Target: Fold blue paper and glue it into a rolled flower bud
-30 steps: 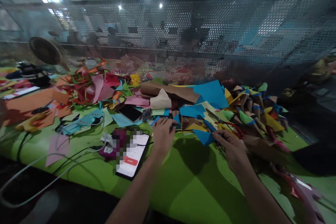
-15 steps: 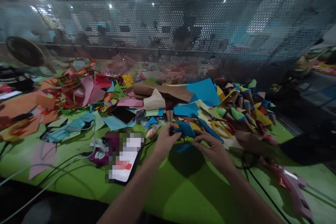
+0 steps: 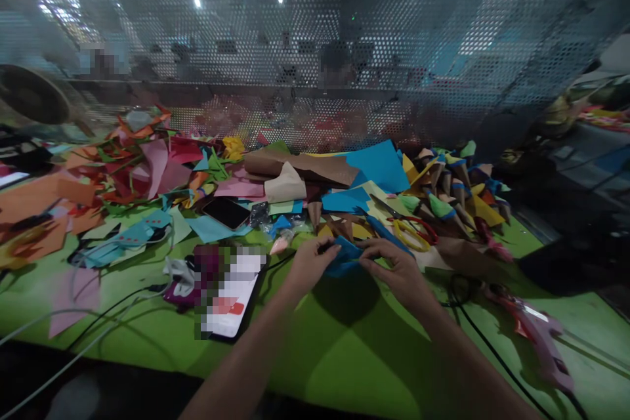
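A small piece of blue paper (image 3: 345, 256) is held just above the green table between my two hands. My left hand (image 3: 311, 264) pinches its left side between thumb and fingers. On its right edge, my right hand (image 3: 394, 269) has thumb and fingertips closed. Just beyond the fingers lie brown and yellow paper pieces, partly hidden by the blue one. Scissors with yellow and red handles (image 3: 413, 235) rest on paper to the right of my right hand.
A lit phone (image 3: 236, 295) lies left of my left forearm, a dark phone (image 3: 226, 212) behind it. A pink glue gun (image 3: 539, 338) with cables is at right. Coloured paper scraps (image 3: 157, 167) and small paper cones (image 3: 445, 190) pile up before a perforated metal screen (image 3: 305, 33).
The blue paper has turned and now sits slightly lower, with more of its flat face showing. My hands have moved slightly closer together. The camera view has shifted a little.
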`<state>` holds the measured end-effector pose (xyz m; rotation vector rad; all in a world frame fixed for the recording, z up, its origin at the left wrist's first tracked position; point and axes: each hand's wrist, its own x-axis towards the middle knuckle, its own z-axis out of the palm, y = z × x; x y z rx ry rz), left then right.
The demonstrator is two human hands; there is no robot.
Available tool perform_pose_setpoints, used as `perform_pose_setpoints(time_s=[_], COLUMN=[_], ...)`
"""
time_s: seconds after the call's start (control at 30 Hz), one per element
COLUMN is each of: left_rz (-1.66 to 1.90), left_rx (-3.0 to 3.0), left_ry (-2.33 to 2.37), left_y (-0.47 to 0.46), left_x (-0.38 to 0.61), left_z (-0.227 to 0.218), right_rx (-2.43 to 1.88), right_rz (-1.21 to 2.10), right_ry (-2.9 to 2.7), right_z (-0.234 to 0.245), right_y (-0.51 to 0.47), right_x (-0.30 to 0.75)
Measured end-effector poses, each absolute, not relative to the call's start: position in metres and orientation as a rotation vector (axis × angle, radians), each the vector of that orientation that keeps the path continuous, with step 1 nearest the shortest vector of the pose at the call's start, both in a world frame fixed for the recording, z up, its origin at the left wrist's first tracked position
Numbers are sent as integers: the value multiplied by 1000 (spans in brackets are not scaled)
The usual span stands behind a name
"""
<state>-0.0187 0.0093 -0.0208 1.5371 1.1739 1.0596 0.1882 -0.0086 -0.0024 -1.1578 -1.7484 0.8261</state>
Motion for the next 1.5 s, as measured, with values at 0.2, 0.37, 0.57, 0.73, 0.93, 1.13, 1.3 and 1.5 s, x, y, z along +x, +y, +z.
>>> perform_pose_setpoints(time_s=[0.2,0.37,0.57,0.73,0.93,1.13,1.3,1.5], left_rz=[1268,1334,1360,1330,1308,1279,1246,1169], left_rx=[1163,1079,1065,1094,1209,1302,1486,1445], left_ry=[1140,1150,1218,1236,1271,1303,1437,1209], left_y=[15,14,15,16,14,11,4,2], left_x=[-21,-19,-19,-17,-17,-15,-9,-3], left_z=[-24,-21,-24,-29,-31,-29,-23,-24], right_rx=[-1210,-1162,-1099,-1154,-1167,-1189,-1200,-1125], right_rz=[969,1100,1167,975,957,1006,880,1030], right_ry=[-1287,-1149,-1070,-1123,-1163,-1175,-1167,-1243], right_z=[-4,-10,-8,-9,-6,-6,-14,-10], right_y=[-5,-2,-2,-3,-5,-4,-3,-7], right_x=[195,196,196,199,197,192,195,190])
